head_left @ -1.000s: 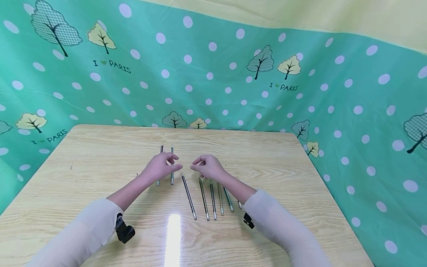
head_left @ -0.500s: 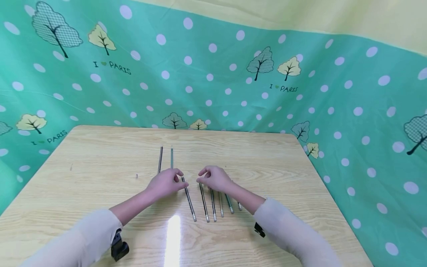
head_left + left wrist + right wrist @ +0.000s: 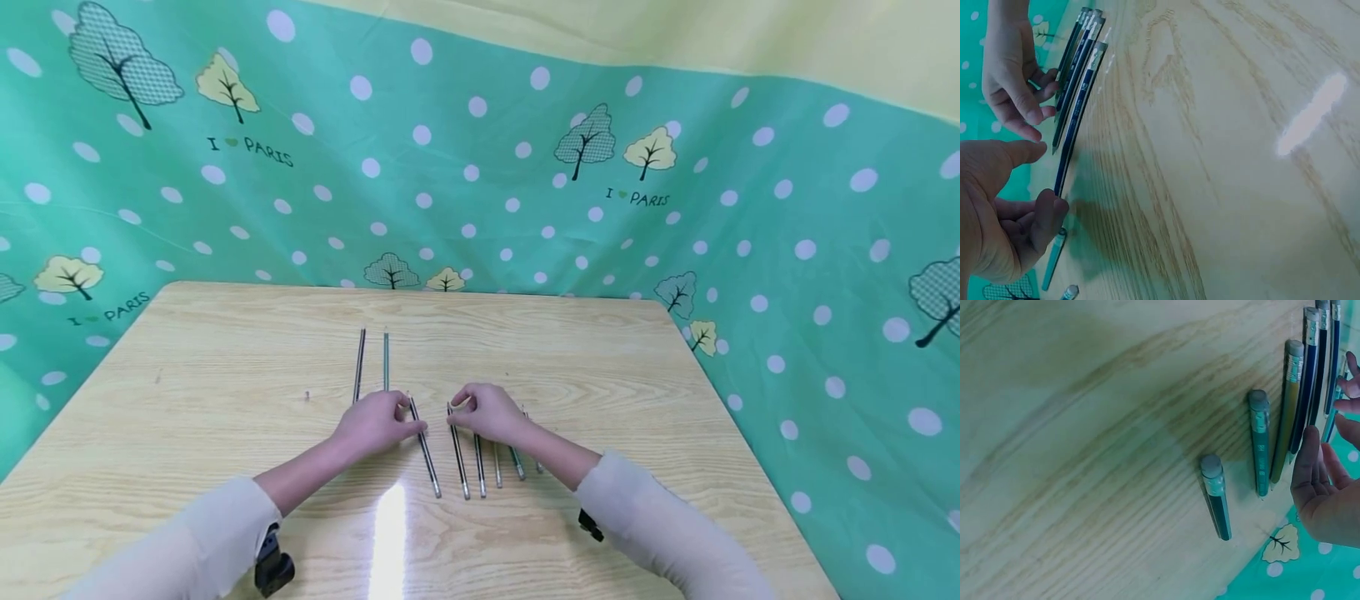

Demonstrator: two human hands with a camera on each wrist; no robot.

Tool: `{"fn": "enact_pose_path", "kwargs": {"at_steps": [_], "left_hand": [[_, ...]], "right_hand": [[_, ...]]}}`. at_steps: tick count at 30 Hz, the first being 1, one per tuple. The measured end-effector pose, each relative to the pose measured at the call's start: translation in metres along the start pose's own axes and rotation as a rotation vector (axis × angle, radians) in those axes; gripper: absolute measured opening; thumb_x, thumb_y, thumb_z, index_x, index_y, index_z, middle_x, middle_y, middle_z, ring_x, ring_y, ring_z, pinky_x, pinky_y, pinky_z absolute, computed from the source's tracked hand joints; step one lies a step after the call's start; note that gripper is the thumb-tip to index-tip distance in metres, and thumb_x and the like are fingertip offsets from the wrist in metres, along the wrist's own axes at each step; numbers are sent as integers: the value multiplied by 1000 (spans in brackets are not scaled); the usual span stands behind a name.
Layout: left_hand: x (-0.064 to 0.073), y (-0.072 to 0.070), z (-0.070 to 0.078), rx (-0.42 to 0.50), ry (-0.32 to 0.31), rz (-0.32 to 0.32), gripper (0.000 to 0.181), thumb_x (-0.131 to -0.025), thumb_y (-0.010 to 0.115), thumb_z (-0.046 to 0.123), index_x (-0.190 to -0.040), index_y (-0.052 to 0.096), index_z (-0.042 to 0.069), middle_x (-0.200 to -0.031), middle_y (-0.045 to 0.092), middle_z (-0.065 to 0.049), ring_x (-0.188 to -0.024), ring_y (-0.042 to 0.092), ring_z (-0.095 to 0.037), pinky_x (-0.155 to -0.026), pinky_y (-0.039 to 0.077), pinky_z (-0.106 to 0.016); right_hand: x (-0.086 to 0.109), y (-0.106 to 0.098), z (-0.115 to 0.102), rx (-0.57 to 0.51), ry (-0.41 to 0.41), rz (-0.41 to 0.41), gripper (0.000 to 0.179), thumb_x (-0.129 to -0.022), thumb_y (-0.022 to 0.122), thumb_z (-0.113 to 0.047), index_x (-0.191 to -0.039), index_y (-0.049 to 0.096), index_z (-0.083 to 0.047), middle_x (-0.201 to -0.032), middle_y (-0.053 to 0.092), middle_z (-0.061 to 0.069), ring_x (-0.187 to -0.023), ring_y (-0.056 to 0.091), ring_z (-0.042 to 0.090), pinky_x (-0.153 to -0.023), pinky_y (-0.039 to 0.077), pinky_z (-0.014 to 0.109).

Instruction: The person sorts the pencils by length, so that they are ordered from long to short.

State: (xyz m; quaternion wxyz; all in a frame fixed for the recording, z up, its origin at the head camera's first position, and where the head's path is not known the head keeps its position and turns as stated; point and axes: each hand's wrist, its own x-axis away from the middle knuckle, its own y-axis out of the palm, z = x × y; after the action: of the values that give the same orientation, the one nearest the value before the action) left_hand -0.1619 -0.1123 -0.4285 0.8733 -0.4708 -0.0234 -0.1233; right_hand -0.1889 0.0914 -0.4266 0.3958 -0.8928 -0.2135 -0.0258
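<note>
My left hand hovers at the far end of a black striped pencil, with thumb and forefinger apart on either side of its tip. My right hand is bent over the far end of a second black pencil, its thumb and fingertips spread near the tip. Neither hand visibly pinches a pencil. To the right lie another black pencil, a gold pencil, a green pencil and a dark pencil, partly covered by the right hand and forearm in the head view.
Beyond my left hand lie a dark pencil and a green pencil, their near ends hidden by it. A tiny speck is on the wooden table. A green dotted curtain hangs behind and to the right.
Both hands have come nearer to me, from above the table's middle to the far ends of the two black pencils. The pencils have stayed where they were.
</note>
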Motion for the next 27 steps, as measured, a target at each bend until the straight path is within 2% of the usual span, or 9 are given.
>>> {"fn": "enact_pose_path", "kwargs": {"at_steps": [5,8,12,16,22,27], "left_hand": [[-1,5,2,-21,5,4,37,-78,72,37,-97,66,6,-64,59,4,-52,48,-10,-45,38,-22],[-2,8,4,-30,11,20,38,-78,73,36,-98,66,5,-59,56,4,-48,46,-10,-42,35,-21],[-6,11,4,-32,22,37,48,-78,73,36,-110,63,2,-60,56,4,-47,46,-10,-42,35,-21],[-9,14,6,-49,26,43,51,-77,72,38,-115,62,5,-63,58,5,-49,47,-10,-42,36,-22],[-15,19,10,-65,25,51,52,-77,72,41,-115,61,7,-65,55,5,-51,47,-11,-42,37,-23],[-19,22,11,-59,42,64,50,-77,73,35,-116,60,6,-71,58,4,-55,50,-10,-45,40,-24]], "right_hand": [[-1,3,0,61,-19,12,30,-82,71,-25,-107,65,-9,-73,59,-3,-60,51,9,-52,43,20],[-1,5,0,101,-24,9,32,-82,71,-26,-108,64,-9,-70,58,-4,-58,51,8,-51,42,20],[-2,7,0,171,-27,2,34,-81,72,-28,-109,64,-10,-66,56,-5,-54,49,8,-48,40,20],[-2,7,0,220,-26,6,36,-81,72,-30,-110,64,-10,-65,55,-6,-52,48,7,-48,39,20],[-3,9,-1,219,-36,9,37,-81,71,-30,-112,64,-10,-63,56,-6,-51,48,7,-47,39,20],[-4,13,-2,215,-43,-1,39,-81,71,-30,-113,63,-9,-61,54,-6,-49,46,6,-45,37,19]]}}
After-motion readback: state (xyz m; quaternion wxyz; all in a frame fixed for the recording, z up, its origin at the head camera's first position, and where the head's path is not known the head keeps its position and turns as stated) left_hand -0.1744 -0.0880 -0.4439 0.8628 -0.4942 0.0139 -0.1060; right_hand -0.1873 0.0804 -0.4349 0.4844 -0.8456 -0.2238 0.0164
